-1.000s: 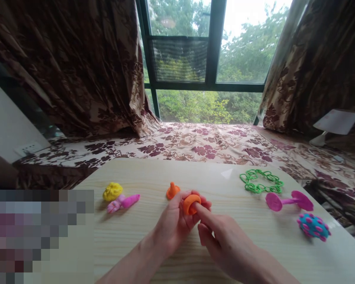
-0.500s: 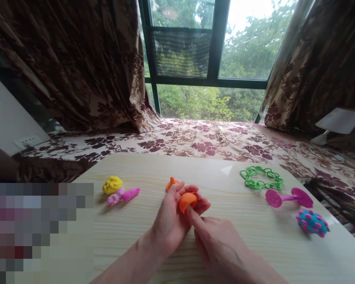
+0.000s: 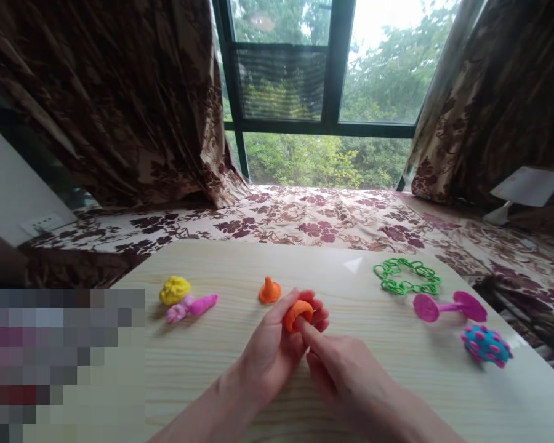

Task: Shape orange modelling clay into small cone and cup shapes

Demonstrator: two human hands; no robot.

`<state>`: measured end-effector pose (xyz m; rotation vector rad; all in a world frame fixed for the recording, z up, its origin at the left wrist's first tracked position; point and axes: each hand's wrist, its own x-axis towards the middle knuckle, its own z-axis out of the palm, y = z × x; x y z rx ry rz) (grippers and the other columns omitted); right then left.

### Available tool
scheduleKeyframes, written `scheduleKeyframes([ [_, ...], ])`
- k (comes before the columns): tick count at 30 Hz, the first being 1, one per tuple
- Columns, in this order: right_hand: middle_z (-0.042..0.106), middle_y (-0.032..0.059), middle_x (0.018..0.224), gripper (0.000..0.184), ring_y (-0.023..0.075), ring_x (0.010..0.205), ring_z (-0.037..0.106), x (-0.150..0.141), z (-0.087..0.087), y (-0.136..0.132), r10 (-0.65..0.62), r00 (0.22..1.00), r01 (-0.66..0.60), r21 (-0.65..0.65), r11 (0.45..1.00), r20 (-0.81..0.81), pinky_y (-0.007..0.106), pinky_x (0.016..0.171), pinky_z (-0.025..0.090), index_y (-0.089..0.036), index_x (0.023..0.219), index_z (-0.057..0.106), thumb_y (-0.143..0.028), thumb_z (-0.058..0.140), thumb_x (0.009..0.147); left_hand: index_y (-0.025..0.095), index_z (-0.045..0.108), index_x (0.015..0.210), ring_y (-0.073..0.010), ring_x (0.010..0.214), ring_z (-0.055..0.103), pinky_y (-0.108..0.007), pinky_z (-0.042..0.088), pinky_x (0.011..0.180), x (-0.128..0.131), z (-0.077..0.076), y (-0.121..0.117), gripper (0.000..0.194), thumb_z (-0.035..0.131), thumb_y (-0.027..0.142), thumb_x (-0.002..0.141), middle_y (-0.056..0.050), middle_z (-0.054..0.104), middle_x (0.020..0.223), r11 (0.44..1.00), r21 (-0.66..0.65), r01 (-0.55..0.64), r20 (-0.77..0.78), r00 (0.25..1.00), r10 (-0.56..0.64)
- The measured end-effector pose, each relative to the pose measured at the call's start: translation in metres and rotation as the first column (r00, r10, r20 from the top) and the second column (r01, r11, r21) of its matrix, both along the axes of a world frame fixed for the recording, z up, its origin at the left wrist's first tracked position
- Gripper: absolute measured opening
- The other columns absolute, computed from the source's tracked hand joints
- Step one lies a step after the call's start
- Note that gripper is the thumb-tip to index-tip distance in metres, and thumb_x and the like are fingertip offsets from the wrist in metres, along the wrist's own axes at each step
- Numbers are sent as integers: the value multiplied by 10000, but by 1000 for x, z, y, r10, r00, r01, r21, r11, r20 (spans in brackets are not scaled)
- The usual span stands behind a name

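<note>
A small hollow cup of orange modelling clay [image 3: 292, 315] rests in my left hand [image 3: 273, 341], whose fingers curl around its far side. My right hand [image 3: 344, 363] has its index finger pushed into the hollow of that clay, while its other fingers fold underneath. Just beyond my left hand, a second orange clay piece [image 3: 270, 290], shaped like a lid with a pointed knob, lies on the table.
On the pale wooden table [image 3: 203, 375], a yellow clay lump [image 3: 174, 290] and a pink clay piece [image 3: 204, 304] lie left. To the right are a green clay chain [image 3: 407, 287], a magenta dumbbell shape [image 3: 450, 307] and a blue clay roll with pink dots [image 3: 486, 346].
My hands have shifted slightly right and down with the orange clay, and its hollow faces me more openly. The knobbed orange piece now shows fully.
</note>
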<state>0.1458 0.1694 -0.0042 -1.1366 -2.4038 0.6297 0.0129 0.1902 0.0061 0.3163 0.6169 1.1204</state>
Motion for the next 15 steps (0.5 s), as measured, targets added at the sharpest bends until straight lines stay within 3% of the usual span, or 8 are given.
scheduleKeyframes([
  [4, 597, 5, 769, 508, 127, 604, 499, -2, -4, -1, -1, 999, -2, 56, 998, 48, 215, 545, 313, -221, 1232, 341, -88, 374, 742, 138, 574, 785, -140, 690, 594, -344, 484, 805, 3, -1, 2, 127, 552, 261, 761, -37, 597, 699, 996, -51, -78, 17, 997, 79],
  [9, 580, -4, 737, 520, 123, 574, 472, -6, -5, -2, -30, 998, 27, 42, 999, 57, 221, 526, 301, -229, 1207, 378, -83, 393, 708, 145, 546, 704, -125, 653, 585, -336, 486, 804, 3, 2, 0, 125, 516, 238, 781, -17, 581, 654, 997, -2, -77, 6, 997, 77],
  [12, 561, -21, 718, 438, 107, 573, 461, -7, 0, -1, -27, 997, 23, -53, 998, -71, 212, 540, 314, -225, 1160, 408, -82, 377, 747, 124, 576, 848, -158, 766, 600, -355, 457, 849, 2, 6, -2, 162, 484, 248, 797, -61, 616, 777, 995, 34, -91, 7, 996, 91],
  [15, 511, -39, 649, 244, 84, 544, 431, -6, 11, -2, -41, 968, -20, -239, 971, -246, 186, 521, 325, -193, 968, 477, -86, 348, 791, 123, 546, 1024, -191, 925, 574, -347, 414, 900, 1, 10, -4, 264, 470, 247, 804, -105, 604, 978, 995, 81, -52, 20, 998, 51],
])
